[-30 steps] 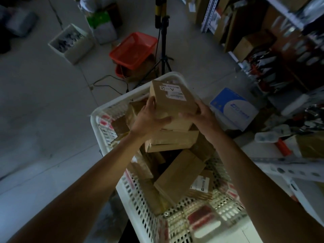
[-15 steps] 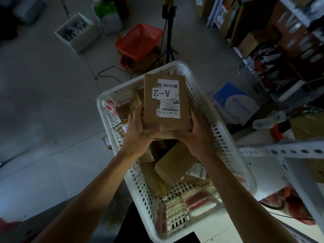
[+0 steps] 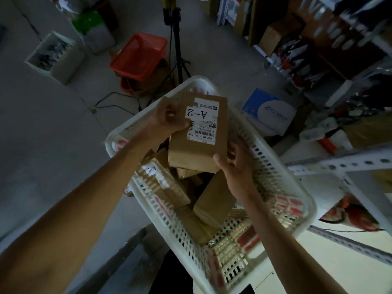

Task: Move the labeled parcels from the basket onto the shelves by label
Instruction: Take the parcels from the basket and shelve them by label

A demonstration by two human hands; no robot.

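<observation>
Turned end for end since half a second ago, the A-2 parcel (image 3: pixel 198 134) now shows its label upside down — held above the white basket (image 3: pixel 282 187). Left hand (image 3: pixel 167 119) grips its far corner, right hand (image 3: pixel 235 164) its near corner, fingers clenched on cardboard. More brown parcels (image 3: pixel 214 200) lie below.

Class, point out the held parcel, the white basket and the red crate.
Parcel (image 3: pixel 198 145), head view, bare brown face below its label.
Basket (image 3: pixel 305 194), head view, right rim.
Red crate (image 3: pixel 137 57), head view, mesh floor.
</observation>
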